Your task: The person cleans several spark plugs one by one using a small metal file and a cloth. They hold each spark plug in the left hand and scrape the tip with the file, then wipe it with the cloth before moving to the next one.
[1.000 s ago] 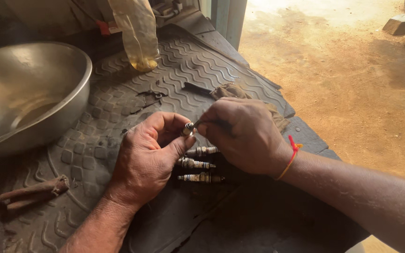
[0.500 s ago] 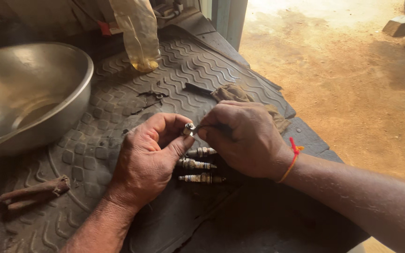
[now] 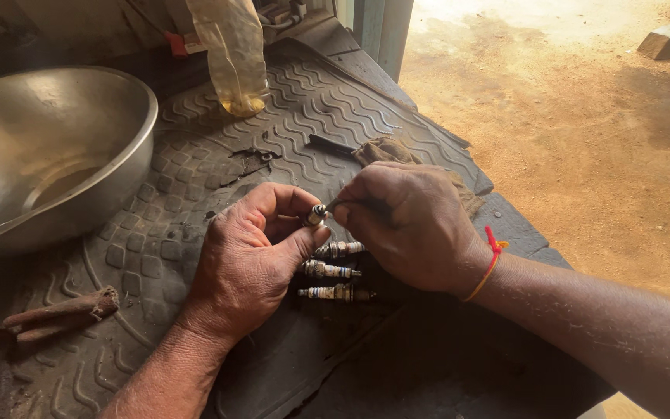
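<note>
My left hand (image 3: 250, 260) pinches a small spark plug (image 3: 316, 215) between thumb and fingers, its metal tip pointing right. My right hand (image 3: 409, 225), with a red-orange thread at the wrist, grips a thin dark tool (image 3: 335, 204) whose end touches the plug's tip. Three more spark plugs (image 3: 333, 271) lie side by side on the dark rubber mat (image 3: 195, 194), just below and between both hands.
A large metal bowl (image 3: 48, 155) sits at the left. A yellowish plastic bag (image 3: 230, 54) hangs at the top centre. A rusty tool (image 3: 56, 314) lies at the lower left. A dark blade (image 3: 331, 143) and rag (image 3: 385, 150) lie behind my hands. Sandy ground (image 3: 583, 140) is on the right.
Both hands stay in place over the mat; only small shifts of the right hand's tool against the plug tip.
</note>
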